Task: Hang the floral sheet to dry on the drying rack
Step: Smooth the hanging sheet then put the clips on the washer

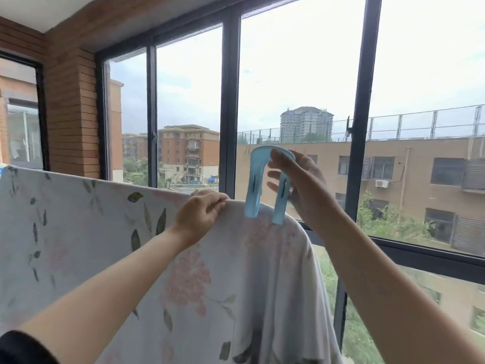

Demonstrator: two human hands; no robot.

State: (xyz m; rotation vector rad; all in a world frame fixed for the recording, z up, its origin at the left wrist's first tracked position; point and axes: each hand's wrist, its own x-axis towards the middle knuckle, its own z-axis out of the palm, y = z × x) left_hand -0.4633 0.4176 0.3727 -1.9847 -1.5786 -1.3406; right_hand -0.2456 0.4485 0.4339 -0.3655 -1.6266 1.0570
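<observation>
A dark-framed window (231,101) fills the far side. Left of it stands a brick wall (70,114). Through its middle panes shows an orange-brown apartment block (189,151), with a grey tower (305,124) further right. Through its right panes runs a long tan building (420,164) topped by a wire fence (420,124), with green trees (388,222) below.

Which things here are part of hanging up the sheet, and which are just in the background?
Part of the job: floral sheet, draped over a support hidden beneath it; left hand, pinching its top edge; blue clip, held above that edge by the right hand.
Just background: window frame; brick wall; buildings outside.
</observation>
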